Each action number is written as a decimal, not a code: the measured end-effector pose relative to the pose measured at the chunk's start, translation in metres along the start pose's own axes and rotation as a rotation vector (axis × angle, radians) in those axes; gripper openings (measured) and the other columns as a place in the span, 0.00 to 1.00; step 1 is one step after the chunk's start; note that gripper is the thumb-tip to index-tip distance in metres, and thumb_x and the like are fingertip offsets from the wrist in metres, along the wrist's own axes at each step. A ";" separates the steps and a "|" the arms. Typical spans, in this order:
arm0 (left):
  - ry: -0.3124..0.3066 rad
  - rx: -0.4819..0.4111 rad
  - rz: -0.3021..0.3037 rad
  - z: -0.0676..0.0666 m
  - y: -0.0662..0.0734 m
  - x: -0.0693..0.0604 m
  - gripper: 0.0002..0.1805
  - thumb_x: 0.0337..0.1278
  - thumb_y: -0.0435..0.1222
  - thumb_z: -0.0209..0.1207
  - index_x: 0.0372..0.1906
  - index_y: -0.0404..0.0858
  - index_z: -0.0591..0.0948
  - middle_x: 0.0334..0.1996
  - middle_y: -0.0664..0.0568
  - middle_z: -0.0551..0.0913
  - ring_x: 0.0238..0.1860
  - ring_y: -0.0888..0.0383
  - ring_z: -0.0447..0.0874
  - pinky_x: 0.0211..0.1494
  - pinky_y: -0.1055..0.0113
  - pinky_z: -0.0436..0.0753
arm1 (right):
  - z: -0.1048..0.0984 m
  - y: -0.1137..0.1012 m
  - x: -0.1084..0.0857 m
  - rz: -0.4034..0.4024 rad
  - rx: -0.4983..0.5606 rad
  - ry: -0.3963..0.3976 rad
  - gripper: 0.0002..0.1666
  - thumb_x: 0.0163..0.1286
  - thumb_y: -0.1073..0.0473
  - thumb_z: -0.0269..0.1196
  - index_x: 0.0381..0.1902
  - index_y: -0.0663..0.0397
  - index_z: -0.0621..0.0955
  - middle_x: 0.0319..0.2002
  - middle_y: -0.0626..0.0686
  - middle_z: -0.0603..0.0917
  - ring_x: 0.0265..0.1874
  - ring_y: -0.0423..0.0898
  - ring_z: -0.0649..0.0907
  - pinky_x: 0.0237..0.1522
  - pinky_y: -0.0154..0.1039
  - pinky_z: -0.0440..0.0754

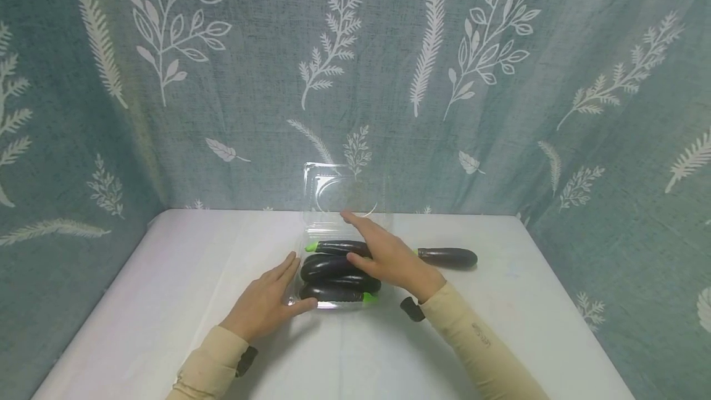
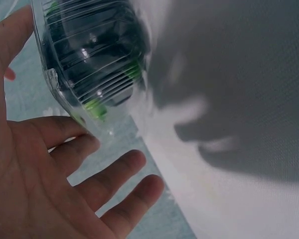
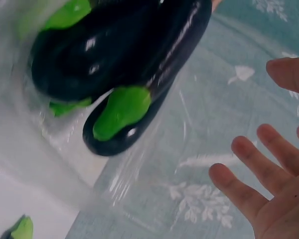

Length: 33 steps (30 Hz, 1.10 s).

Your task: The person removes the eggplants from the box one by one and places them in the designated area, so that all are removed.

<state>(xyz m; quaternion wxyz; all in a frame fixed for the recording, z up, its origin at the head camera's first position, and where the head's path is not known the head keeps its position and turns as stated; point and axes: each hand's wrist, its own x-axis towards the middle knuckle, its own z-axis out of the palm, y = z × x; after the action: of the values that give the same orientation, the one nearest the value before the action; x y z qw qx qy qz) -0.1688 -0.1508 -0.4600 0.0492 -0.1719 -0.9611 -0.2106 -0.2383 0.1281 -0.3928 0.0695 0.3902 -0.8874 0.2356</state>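
Observation:
A clear plastic clamshell box (image 1: 333,305) holds several dark eggplants (image 1: 330,268) with bright green caps, lying side by side and partly overlapping. Its transparent lid (image 1: 347,196) stands raised at the back. My left hand (image 1: 261,302) is at the box's left side, thumb along the front corner and fingers extended; in the left wrist view some fingertips of this hand (image 2: 45,179) reach the box wall (image 2: 52,82). Over the right part of the eggplants my right hand (image 1: 391,261) hovers with spread fingers. The right wrist view shows that hand (image 3: 274,189) holding nothing, apart from the eggplants (image 3: 99,55).
One more eggplant (image 1: 449,257) lies on the white table (image 1: 489,338) right of the box, its green cap toward the box. A green curtain (image 1: 266,159) with white leaf patterns hangs behind the table and along both sides.

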 end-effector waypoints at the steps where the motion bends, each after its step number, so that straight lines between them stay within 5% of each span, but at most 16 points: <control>1: 0.000 -0.002 -0.002 0.000 0.000 0.000 0.54 0.60 0.68 0.58 0.76 0.31 0.63 0.77 0.40 0.62 0.70 0.36 0.68 0.70 0.42 0.71 | 0.002 -0.002 0.001 -0.004 -0.003 -0.010 0.48 0.74 0.51 0.65 0.82 0.43 0.52 0.76 0.49 0.65 0.74 0.46 0.66 0.72 0.46 0.69; 14: -0.014 -0.015 -0.021 -0.001 -0.001 -0.002 0.55 0.59 0.69 0.57 0.77 0.32 0.63 0.77 0.42 0.61 0.70 0.36 0.68 0.70 0.42 0.71 | 0.022 -0.013 0.010 -0.066 -0.074 -0.091 0.42 0.72 0.59 0.67 0.79 0.46 0.62 0.67 0.54 0.76 0.66 0.50 0.76 0.68 0.44 0.74; 33: -0.028 -0.026 -0.022 -0.002 0.000 0.000 0.55 0.59 0.69 0.57 0.77 0.32 0.62 0.77 0.41 0.61 0.69 0.35 0.70 0.68 0.40 0.72 | 0.041 -0.008 0.019 -0.028 -0.177 -0.171 0.32 0.71 0.58 0.68 0.71 0.46 0.74 0.62 0.50 0.81 0.60 0.47 0.80 0.62 0.43 0.79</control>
<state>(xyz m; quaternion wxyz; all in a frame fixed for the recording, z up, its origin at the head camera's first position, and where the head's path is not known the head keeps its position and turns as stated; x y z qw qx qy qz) -0.1684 -0.1520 -0.4586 0.0311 -0.1650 -0.9607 -0.2210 -0.2435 0.0917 -0.4201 0.0309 0.4136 -0.9018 0.1214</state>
